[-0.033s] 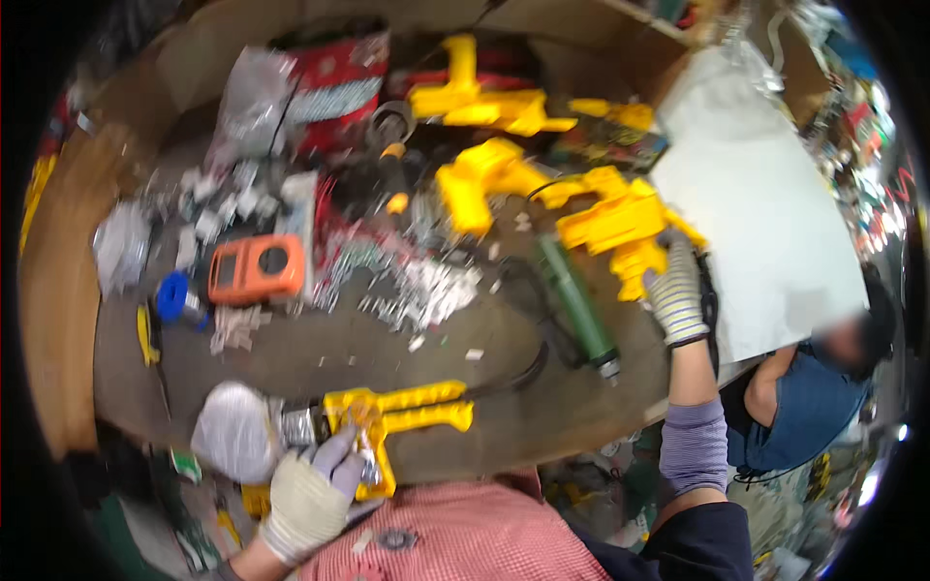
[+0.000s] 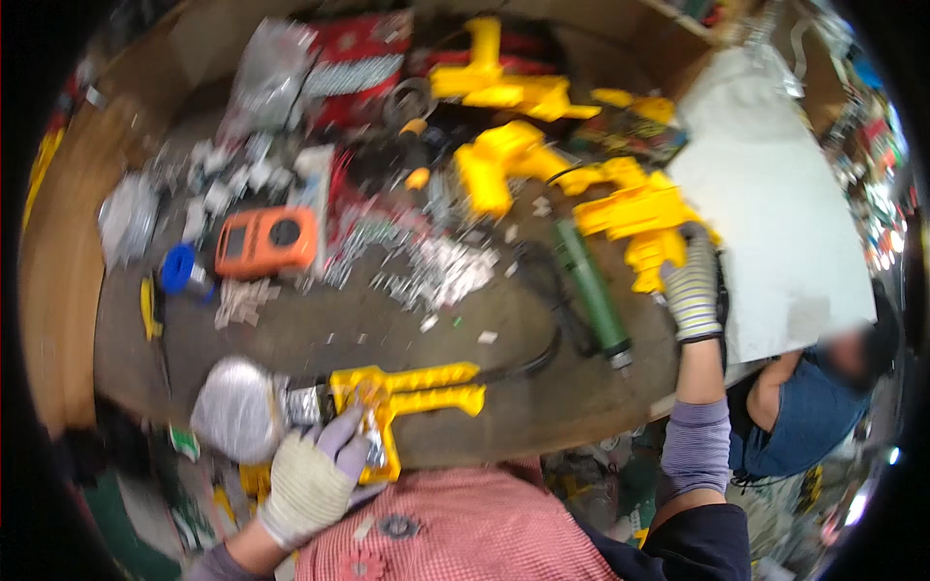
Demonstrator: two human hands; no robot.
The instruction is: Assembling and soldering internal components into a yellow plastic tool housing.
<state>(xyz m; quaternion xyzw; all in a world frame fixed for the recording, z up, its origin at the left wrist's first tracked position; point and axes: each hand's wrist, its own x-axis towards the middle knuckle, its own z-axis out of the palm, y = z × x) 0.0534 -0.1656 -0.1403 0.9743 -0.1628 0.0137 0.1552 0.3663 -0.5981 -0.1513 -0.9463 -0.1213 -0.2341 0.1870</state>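
My left hand [image 2: 310, 489], gloved with lilac fingertips, is closed on a yellow plastic housing [image 2: 436, 376] at the near edge of the workbench. Its handle halves point right, and a black cord runs from them. Joined to the housing's left side is a round head [image 2: 234, 412] wrapped in cloudy plastic, with a shiny metal part between. At the right, my right hand [image 2: 693, 290], in a striped glove, has thumb and fingers around the edge of another yellow housing piece [image 2: 639, 213]. That piece lies among similar ones; blur hides the fingertips partly.
A green electric screwdriver [image 2: 591, 290] lies mid-right with its cable. Small metal parts [image 2: 407, 261] are heaped centrally. Leftward are an orange meter [image 2: 266, 242], a blue spool [image 2: 182, 271] and a yellow-handled tool [image 2: 150, 308]. A white board [image 2: 775, 213] flanks the right; beyond it sits a person [image 2: 809, 397].
The view has shifted, so the bench things appear slightly higher and farther right. Both hands stay at the same yellow pieces, with no clear change of grip.
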